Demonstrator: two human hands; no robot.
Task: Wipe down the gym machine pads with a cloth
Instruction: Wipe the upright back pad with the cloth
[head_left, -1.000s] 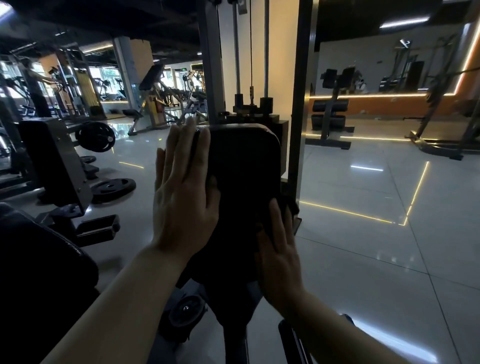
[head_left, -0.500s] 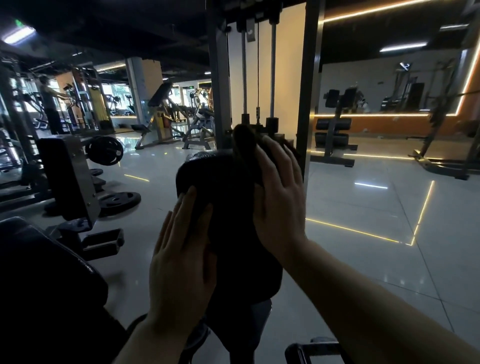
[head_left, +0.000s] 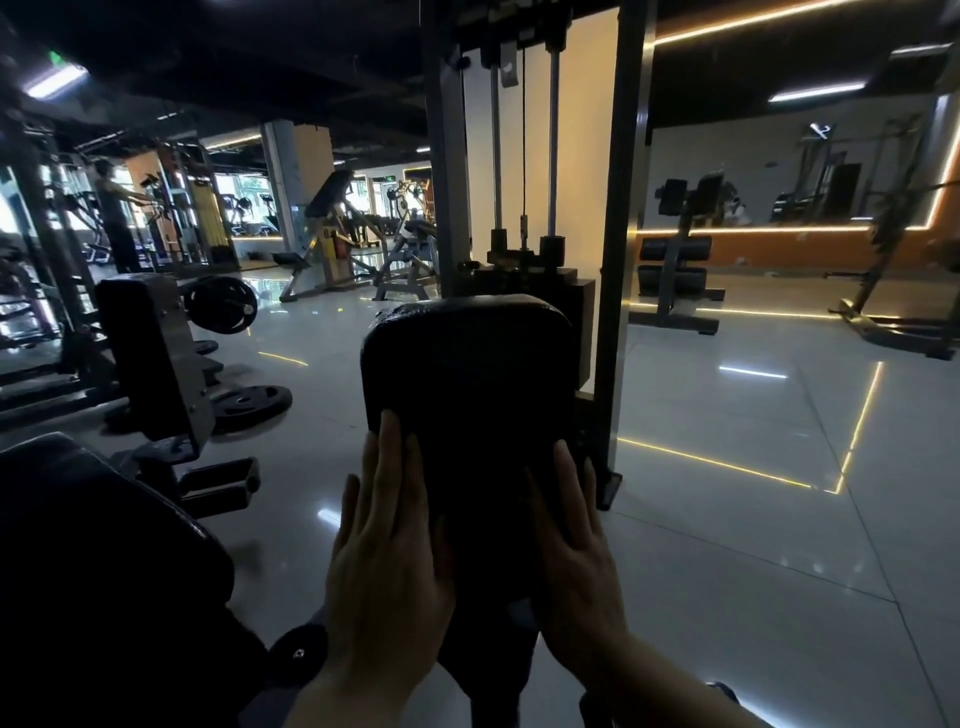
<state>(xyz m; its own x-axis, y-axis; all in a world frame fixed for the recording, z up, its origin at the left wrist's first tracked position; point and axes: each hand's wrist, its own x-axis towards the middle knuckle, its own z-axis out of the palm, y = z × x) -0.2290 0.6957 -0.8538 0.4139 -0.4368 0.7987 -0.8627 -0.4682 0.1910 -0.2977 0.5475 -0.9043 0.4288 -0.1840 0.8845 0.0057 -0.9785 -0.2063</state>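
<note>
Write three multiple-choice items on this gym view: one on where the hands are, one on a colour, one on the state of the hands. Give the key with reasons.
1. Where are the two hands?
A. On the lower part of the pad, one at each side
B. On the weight plate on the floor
C. On the steel guide rods

2. What colour is the pad?
A. Orange
B. White
C. Black

3. How are the fingers of both hands?
A. Curled into fists
B. Straight and flat against the pad
C. Pinching a cable

Key:
1 A: the left hand and right hand lie on the lower part of the pad, left and right of it.
2 C: its surface is black.
3 B: the fingers of both hands lie straight along the pad; any cloth under them cannot be made out.
</note>
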